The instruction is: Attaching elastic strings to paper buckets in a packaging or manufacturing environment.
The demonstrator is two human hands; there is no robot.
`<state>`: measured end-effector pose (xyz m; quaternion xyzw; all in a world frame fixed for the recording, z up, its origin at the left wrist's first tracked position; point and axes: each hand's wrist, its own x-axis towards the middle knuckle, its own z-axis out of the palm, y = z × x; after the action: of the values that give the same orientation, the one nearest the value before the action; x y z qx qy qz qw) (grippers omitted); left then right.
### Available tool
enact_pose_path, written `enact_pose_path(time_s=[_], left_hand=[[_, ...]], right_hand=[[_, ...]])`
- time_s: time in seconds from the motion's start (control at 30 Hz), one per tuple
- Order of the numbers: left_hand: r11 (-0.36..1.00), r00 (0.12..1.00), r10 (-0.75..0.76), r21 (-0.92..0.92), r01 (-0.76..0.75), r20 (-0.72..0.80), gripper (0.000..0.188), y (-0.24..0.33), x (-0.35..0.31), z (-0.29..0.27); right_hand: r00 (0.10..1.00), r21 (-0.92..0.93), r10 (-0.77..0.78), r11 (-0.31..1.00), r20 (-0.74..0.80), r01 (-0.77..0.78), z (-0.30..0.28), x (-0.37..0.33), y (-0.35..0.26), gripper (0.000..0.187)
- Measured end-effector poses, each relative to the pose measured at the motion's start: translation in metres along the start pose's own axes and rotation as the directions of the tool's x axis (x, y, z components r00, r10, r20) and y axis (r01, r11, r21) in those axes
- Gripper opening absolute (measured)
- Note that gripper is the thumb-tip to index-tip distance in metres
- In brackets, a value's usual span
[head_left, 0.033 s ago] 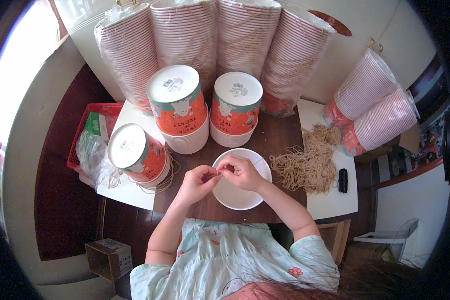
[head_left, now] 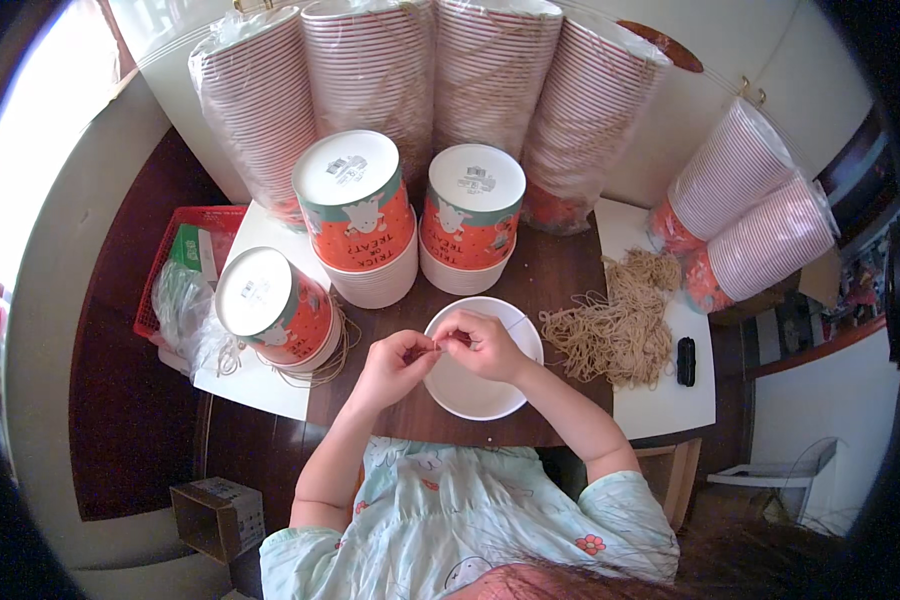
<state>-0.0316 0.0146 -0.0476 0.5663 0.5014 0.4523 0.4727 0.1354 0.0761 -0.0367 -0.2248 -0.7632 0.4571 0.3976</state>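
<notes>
Both hands meet over the near side of a white paper bucket point(head_left: 485, 400), whose open mouth faces up. My left hand point(head_left: 395, 368) is closed in a pinch at the bucket's left rim. Fingertip to fingertip with it, my right hand point(head_left: 482, 345) is also pinched, above the bucket's opening. Whatever lies between the fingertips is too small to make out. A thin pale stick-like piece point(head_left: 518, 322) shows at the bucket's right rim, beyond my right hand. Right of the bucket lies a tangled heap of tan cords point(head_left: 620, 325).
Upside-down orange buckets stand in stacks, one far left point(head_left: 365, 225), one far middle point(head_left: 473, 220), one near left point(head_left: 280, 305) with cords around its base. Tall wrapped bucket stacks point(head_left: 370, 70) line the back. A black object point(head_left: 686, 361) lies right; a red basket point(head_left: 160, 270) sits left.
</notes>
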Motion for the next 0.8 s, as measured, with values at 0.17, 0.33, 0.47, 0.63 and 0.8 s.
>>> enact_pose_path(time_s=[0.17, 0.33, 0.47, 0.63, 0.8], left_hand=[[0.983, 0.994, -0.097, -0.155, 0.102, 0.041, 0.009, 0.0, 0.003, -0.009], [0.972, 0.991, -0.125, -0.193, 0.134, 0.056, 0.01, -0.001, 0.005, -0.014], [0.964, 0.988, -0.136, -0.222, 0.149, 0.071, 0.009, 0.001, 0.005, -0.015], [0.958, 0.986, -0.134, -0.242, 0.156, 0.104, 0.008, 0.002, 0.005, -0.019], [0.971, 0.989, -0.105, -0.205, 0.125, 0.102, 0.006, 0.0, 0.006, -0.023]], right_hand=[[0.998, -0.245, 0.025, 0.97, 0.052, -0.012, -0.004, -0.001, -0.008, 0.008], [1.0, -0.416, -0.025, 0.909, 0.002, 0.024, 0.003, 0.0, -0.013, 0.014], [0.998, -0.47, -0.067, 0.881, -0.008, 0.056, 0.006, -0.001, -0.01, 0.014], [0.996, -0.418, -0.044, 0.906, 0.072, 0.07, 0.004, -0.001, 0.001, 0.01], [0.999, -0.352, 0.002, 0.936, 0.042, 0.013, 0.004, 0.001, -0.009, 0.007]])
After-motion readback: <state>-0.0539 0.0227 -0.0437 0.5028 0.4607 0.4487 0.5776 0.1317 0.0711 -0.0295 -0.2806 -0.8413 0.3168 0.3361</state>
